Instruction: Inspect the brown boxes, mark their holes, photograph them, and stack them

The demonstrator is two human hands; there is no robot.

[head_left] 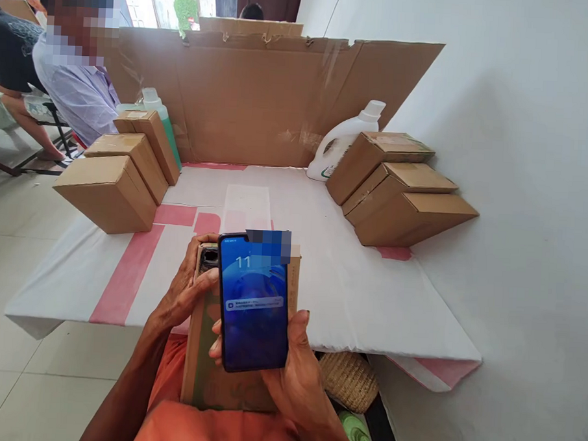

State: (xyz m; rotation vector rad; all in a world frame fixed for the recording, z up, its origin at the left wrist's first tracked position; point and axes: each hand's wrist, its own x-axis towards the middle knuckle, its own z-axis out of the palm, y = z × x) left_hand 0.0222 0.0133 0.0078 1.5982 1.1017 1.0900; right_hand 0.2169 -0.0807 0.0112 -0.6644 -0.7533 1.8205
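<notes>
In the middle of the head view a smartphone [254, 310] is held upright, its blue screen lit with the clock and a notification. My right hand [294, 370] is closed around the phone's lower part, thumb along the right edge and fingertips showing at the left edge. Behind the phone a brown cardboard box [202, 366] rests against my lap at the table's front edge. My left hand [186, 290] grips the box at its upper left, thumb on the front beside a dark hole [208, 258]. The phone hides much of the box's front.
A table with a white and pink cloth [320, 287] lies ahead. Cardboard boxes stand at left [105, 180] and right [411, 212], with a green-liquid bottle [168, 130] and a white jug [346, 138] behind them. A cardboard panel [250, 101] closes the back. A person [75, 87] sits at left.
</notes>
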